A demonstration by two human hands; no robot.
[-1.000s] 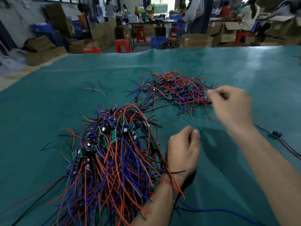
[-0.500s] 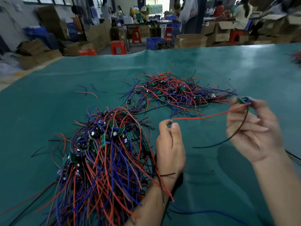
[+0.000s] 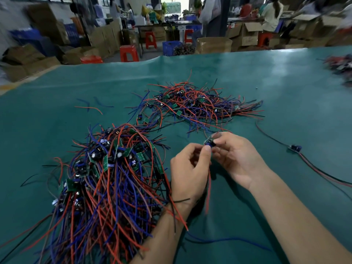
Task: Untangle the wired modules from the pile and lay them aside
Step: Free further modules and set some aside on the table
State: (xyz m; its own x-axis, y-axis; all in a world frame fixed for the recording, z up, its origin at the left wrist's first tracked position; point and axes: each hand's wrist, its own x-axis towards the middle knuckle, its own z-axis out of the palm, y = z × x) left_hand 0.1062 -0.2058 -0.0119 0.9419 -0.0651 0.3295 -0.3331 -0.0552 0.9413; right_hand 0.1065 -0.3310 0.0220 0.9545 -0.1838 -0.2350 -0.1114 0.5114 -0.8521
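Nearest, the big heap of wired modules (image 3: 106, 178) sprawls left of the left hand (image 3: 188, 170), apparently stock waiting its turn. Just above the teal mat (image 3: 285, 92), both hands meet on one small wired module (image 3: 209, 142): left thumb and fingertips pinch it tight, the right hand (image 3: 236, 159) closes fingertips on its far side, red lead (image 3: 209, 191) dangling, likely checking it hangs free. Beyond the hands, a flatter spread of modules (image 3: 198, 103), and right of them, one lone module (image 3: 294, 148) on the mat.
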